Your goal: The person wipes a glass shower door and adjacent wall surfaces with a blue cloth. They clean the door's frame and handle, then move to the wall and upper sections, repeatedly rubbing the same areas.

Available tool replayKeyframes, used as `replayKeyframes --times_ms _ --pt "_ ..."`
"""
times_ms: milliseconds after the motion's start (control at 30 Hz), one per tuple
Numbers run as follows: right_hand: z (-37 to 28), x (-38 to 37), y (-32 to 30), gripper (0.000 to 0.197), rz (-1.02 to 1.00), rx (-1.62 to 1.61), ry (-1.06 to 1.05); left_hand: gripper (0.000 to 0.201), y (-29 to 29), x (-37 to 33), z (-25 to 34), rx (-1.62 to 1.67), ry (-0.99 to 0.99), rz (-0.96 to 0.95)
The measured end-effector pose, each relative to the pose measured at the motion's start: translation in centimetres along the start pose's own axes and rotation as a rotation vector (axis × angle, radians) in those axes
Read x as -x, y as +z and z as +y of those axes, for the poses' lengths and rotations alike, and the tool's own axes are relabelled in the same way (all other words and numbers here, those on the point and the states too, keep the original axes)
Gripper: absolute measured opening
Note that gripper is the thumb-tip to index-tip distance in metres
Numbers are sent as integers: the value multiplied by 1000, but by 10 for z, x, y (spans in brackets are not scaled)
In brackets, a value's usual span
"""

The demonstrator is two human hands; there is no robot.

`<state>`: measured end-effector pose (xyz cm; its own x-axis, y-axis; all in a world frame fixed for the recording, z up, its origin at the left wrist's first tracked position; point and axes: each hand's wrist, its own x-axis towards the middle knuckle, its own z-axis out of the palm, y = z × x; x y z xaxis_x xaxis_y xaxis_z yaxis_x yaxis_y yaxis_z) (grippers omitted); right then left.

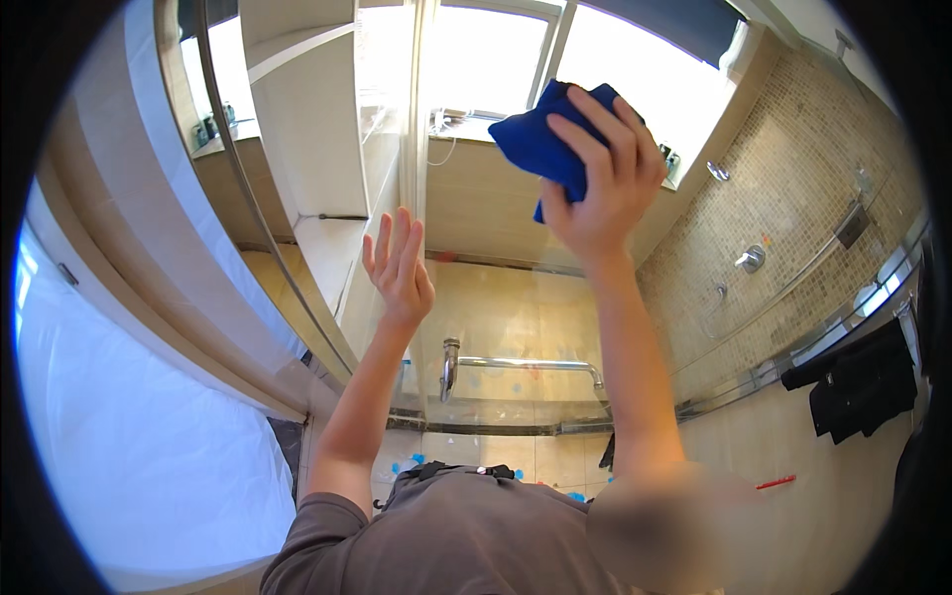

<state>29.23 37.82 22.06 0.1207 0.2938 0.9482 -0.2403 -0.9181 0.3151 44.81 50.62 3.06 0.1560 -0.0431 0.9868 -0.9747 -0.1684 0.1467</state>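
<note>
I see my right hand (pixel 603 188) raised high, fingers (pixel 595 134) clamped over a crumpled blue microfibre cloth (pixel 540 139), pressing it to the clear glass shower door (pixel 496 327). My left hand (pixel 399 268) is flat on the glass, fingers spread, above the chrome bar handle (pixel 516 365).

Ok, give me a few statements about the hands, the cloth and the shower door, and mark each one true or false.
1. The right hand presses a blue cloth against the glass shower door. True.
2. The left hand holds a spray bottle. False: it is open and holds nothing, fingers spread by the glass.
3. A chrome handle shows on the door below the hands. True.
4. The cloth is red. False: it is blue.
5. Dark clothing hangs at the right. True.
</note>
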Motion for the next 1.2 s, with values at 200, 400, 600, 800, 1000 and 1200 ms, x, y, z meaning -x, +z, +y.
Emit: replayKeyframes --times_ms 200,400,600,800,1000,1200 --pt "-53 42 18 42 -174 -44 -37 43 3 -3 0 6 -3 -9" --pt "-26 46 3 47 -223 -41 -189 43 1 -1 -5 -8 5 -20" --pt "41 24 -33 48 42 70 71 44 2 1 -3 22 12 -17" --pt "14 43 -13 42 232 159 310 45 4 6 -4 20 4 2" --pt "-69 88 25 34 -63 39 142 45 3 8 -7 39 27 1" --pt "-75 99 23 33 -231 0 -140 50 3 7 -6 103 -10 -2"
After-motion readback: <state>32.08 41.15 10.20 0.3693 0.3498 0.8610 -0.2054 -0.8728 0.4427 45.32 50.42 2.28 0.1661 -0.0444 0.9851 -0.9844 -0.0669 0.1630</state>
